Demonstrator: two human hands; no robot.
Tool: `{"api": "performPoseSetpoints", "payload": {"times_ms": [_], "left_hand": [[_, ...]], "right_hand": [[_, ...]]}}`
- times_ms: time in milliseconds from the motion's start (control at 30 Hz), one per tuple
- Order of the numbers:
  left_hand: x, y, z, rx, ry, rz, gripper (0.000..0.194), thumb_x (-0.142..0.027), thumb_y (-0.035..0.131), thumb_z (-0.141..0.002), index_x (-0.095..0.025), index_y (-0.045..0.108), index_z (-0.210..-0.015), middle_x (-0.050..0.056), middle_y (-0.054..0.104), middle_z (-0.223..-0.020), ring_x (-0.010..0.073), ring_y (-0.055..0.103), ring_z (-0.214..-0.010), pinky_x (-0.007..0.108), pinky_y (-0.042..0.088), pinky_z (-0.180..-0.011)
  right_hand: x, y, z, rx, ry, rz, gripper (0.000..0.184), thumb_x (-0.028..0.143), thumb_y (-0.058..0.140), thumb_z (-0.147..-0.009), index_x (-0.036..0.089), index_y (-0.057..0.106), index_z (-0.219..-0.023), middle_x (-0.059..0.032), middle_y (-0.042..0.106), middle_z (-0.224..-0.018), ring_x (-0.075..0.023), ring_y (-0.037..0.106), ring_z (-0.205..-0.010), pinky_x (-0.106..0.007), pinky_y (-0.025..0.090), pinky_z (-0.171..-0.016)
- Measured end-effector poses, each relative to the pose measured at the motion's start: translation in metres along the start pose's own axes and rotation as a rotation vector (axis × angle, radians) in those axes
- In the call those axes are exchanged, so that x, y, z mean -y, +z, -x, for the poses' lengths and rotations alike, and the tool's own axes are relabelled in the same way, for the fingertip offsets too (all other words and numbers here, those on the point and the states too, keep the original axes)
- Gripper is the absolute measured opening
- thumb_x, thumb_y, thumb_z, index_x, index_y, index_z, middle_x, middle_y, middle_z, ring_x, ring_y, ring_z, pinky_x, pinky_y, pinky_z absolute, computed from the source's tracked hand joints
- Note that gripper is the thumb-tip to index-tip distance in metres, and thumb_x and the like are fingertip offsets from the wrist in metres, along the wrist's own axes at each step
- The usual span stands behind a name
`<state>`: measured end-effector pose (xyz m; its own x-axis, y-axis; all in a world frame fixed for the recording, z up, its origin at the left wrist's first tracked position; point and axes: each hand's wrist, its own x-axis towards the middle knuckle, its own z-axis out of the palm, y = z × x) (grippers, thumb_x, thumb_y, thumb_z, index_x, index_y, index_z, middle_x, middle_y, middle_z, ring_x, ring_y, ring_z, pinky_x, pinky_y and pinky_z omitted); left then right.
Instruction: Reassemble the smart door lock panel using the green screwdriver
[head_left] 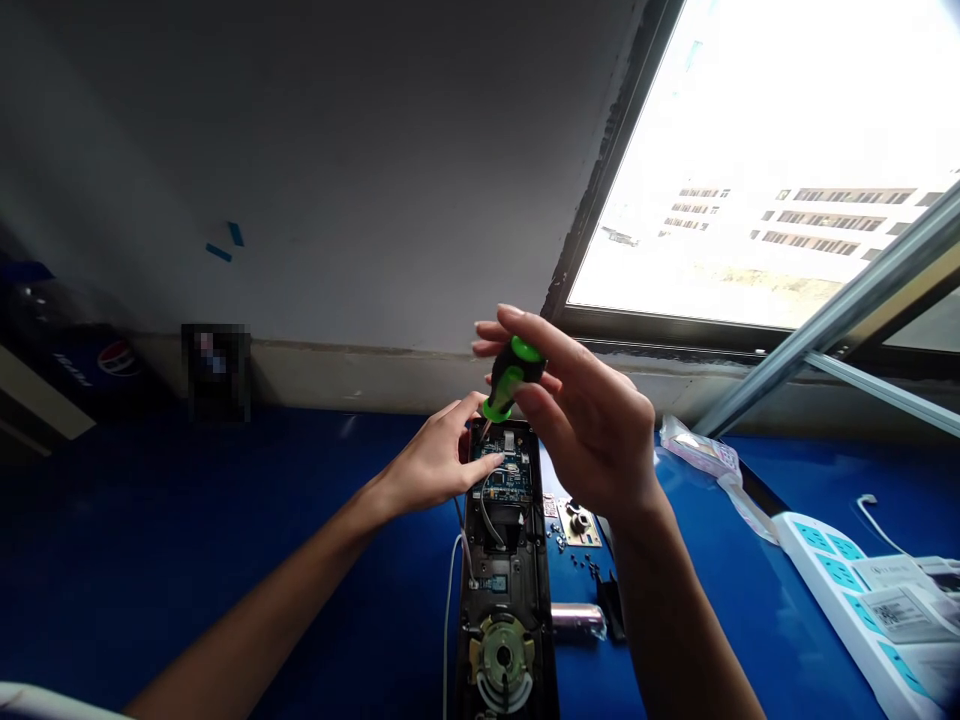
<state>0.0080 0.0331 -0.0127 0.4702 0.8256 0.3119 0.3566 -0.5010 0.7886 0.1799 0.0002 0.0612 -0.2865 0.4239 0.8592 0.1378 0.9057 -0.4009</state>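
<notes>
A long black device (525, 590) lies opened on the blue table (187, 540), showing a blue circuit board (504, 476), wires and a round metal part (502, 655). My right hand (592, 430) is closed round the green and black handle of a screwdriver (511, 377), held upright with its tip down at the board's far end. My left hand (439, 460) rests on the device's left edge, fingertips pressed on the circuit board beside the screwdriver tip.
Small screws (581, 562), a small card with a metal part (577, 522) and a metal cylinder (576, 618) lie right of the device. A white power strip (832, 575), papers, and a plastic bag (701, 455) sit at the right. A wall and window stand behind.
</notes>
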Motion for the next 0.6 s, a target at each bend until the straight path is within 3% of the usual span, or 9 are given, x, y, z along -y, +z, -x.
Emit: {"api": "performPoseSetpoints", "payload": {"times_ms": [67, 233, 333, 433, 600], "left_hand": [[-0.003, 0.0, -0.001, 0.004, 0.024, 0.011, 0.039, -0.032, 0.073, -0.088, -0.023, 0.057, -0.123, 0.006, 0.07, -0.109, 0.0236, 0.068, -0.092, 0.036, 0.054, -0.079], [0.0, 0.0, -0.003, -0.034, 0.028, -0.009, 0.044, -0.03, 0.073, -0.087, -0.023, 0.056, -0.127, 0.005, 0.069, -0.108, 0.0226, 0.067, -0.092, 0.035, 0.054, -0.077], [0.006, -0.001, -0.003, -0.039, 0.004, -0.025, 0.041, -0.032, 0.073, -0.088, -0.023, 0.058, -0.125, 0.004, 0.07, -0.104, 0.0214, 0.068, -0.088, 0.035, 0.055, -0.077], [0.009, -0.003, -0.002, -0.037, -0.024, -0.008, 0.045, -0.036, 0.074, -0.089, -0.025, 0.057, -0.128, 0.006, 0.071, -0.117, 0.0222, 0.071, -0.091, 0.037, 0.058, -0.08], [0.008, -0.007, 0.0, 0.0, -0.068, 0.058, 0.045, -0.033, 0.075, -0.088, -0.026, 0.054, -0.127, 0.007, 0.069, -0.124, 0.0229, 0.074, -0.094, 0.038, 0.061, -0.082]], "right_hand": [[0.002, 0.001, 0.001, 0.007, -0.006, -0.017, 0.049, 0.013, 0.061, -0.1, 0.036, 0.063, -0.143, -0.0041, 0.074, -0.129, -0.0242, 0.073, -0.114, -0.046, 0.067, -0.092], [0.001, 0.001, 0.001, -0.075, -0.061, 0.088, 0.039, 0.016, 0.08, -0.089, 0.031, 0.075, -0.125, -0.0031, 0.072, -0.105, -0.0185, 0.072, -0.087, -0.038, 0.067, -0.074], [-0.002, 0.0, 0.002, -0.043, 0.017, 0.117, 0.045, 0.015, 0.075, -0.092, 0.032, 0.069, -0.133, -0.0031, 0.073, -0.115, -0.0205, 0.074, -0.099, -0.039, 0.068, -0.086], [-0.002, -0.003, 0.002, 0.009, 0.077, 0.083, 0.056, 0.01, 0.067, -0.095, 0.035, 0.059, -0.144, -0.0018, 0.074, -0.126, -0.0234, 0.074, -0.116, -0.04, 0.068, -0.095], [0.002, -0.014, 0.002, -0.103, 0.008, 0.063, 0.06, 0.006, 0.073, -0.089, 0.034, 0.061, -0.141, -0.003, 0.072, -0.132, -0.0254, 0.076, -0.113, -0.043, 0.069, -0.091]]}}
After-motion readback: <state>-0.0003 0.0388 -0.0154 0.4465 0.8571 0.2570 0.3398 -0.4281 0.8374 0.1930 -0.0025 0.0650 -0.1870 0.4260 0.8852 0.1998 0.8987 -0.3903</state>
